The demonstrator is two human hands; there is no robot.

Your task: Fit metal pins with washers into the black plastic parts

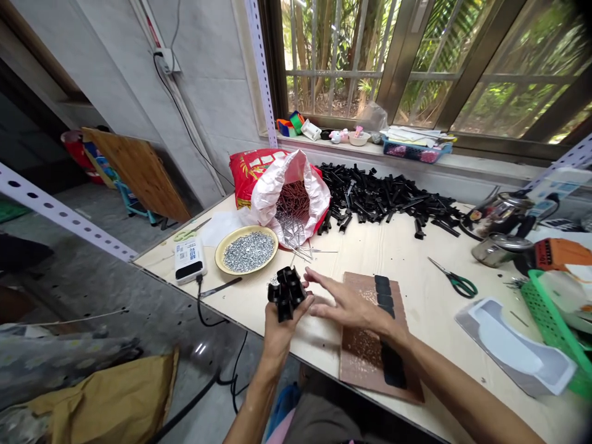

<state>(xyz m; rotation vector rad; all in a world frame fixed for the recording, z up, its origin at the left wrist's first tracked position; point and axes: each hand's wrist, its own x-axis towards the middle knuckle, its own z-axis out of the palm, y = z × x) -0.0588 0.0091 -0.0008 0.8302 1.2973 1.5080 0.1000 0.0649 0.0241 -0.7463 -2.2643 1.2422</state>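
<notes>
Fingers of left hand (276, 325) clutch black clips (287, 292); right hand (348, 304) splayed open.

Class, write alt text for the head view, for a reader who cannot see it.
The left hand grips a bundle of black plastic parts at a pale worktable, the open right hand beside it. Behind lie a yellow plate of metal pieces and a bag of nails.

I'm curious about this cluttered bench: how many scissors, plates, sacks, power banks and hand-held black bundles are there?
Scissors: 2
Plate: 1
Sack: 1
Power bank: 1
Black bundle: 1
Total: 6
</notes>
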